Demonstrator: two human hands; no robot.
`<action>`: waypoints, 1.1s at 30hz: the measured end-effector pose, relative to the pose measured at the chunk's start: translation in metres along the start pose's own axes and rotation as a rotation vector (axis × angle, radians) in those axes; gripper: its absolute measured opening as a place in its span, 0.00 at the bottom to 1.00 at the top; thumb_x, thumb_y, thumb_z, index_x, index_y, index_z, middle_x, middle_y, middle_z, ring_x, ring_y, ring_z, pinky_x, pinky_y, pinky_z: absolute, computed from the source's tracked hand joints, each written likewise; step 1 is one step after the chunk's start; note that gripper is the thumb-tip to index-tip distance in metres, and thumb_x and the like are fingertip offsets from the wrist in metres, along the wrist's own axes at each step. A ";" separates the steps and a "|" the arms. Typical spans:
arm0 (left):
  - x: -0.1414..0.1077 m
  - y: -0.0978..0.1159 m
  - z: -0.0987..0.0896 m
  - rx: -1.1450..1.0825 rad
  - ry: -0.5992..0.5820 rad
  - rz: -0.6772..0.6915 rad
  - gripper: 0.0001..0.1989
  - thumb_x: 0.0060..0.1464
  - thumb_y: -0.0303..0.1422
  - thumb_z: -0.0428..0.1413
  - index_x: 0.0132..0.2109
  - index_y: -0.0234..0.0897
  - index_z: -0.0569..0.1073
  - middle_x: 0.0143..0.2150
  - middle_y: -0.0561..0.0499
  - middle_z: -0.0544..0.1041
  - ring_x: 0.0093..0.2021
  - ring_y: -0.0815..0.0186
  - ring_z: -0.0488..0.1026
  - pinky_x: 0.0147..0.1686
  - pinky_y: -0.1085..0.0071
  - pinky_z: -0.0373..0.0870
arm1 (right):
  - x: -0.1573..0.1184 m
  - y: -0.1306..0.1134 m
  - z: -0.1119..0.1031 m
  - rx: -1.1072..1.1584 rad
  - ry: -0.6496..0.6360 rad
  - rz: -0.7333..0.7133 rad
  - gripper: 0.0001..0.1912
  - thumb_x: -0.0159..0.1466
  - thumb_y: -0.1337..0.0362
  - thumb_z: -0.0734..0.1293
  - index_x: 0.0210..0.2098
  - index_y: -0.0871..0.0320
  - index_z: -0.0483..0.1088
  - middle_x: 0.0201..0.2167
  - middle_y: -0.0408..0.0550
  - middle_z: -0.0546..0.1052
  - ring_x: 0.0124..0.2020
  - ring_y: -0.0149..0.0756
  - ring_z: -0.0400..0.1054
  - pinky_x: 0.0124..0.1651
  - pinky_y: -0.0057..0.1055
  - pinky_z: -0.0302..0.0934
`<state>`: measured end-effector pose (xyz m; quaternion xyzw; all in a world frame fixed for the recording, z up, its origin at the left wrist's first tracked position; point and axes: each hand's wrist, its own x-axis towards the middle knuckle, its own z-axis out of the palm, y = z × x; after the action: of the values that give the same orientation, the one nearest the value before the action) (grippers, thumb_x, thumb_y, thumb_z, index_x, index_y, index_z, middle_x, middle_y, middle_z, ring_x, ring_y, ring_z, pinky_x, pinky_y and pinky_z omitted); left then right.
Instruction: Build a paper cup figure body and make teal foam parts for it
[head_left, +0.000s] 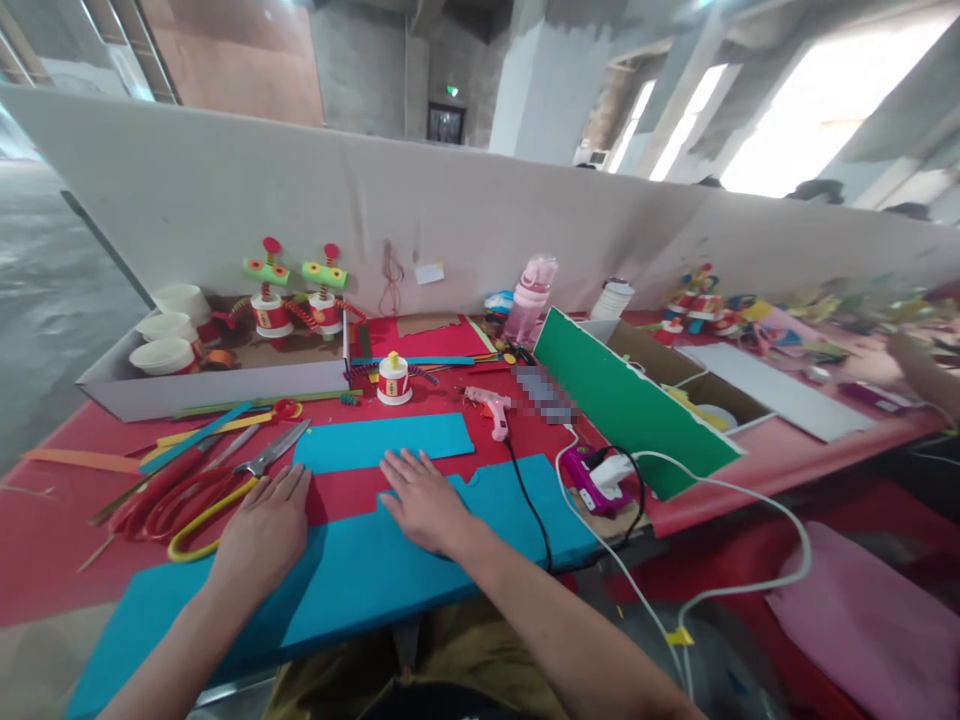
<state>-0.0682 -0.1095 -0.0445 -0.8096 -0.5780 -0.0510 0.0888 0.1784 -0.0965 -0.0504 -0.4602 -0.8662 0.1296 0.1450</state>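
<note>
Two cup robots (270, 316) look done; one cup (394, 383) has no green head.
Left hand (274, 512) and right hand (422, 500) lie flat, gripping nothing, by the near edge of the blue strip (390, 441); the cups stand beyond it.

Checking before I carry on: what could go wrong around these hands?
The scissors' blades lie close to the left hand, so a careless reach might nick the fingers. The black cord crosses the large blue sheet under the right hand; sliding that sheet could tug the pink glue gun, which may be hot.
</note>
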 end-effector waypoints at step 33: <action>-0.019 0.085 -0.066 -0.122 -0.053 0.244 0.07 0.59 0.28 0.50 0.39 0.38 0.73 0.35 0.45 0.75 0.40 0.58 0.73 0.40 0.63 0.70 | -0.010 -0.052 0.000 1.739 0.592 0.584 0.28 0.57 0.48 0.70 0.52 0.55 0.66 0.43 0.48 0.79 0.42 0.42 0.75 0.43 0.40 0.72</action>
<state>0.0071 -0.1672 0.0090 -0.8788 -0.4733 -0.0536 0.0297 0.1440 -0.1332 -0.0334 -0.4031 -0.2469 0.6359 0.6100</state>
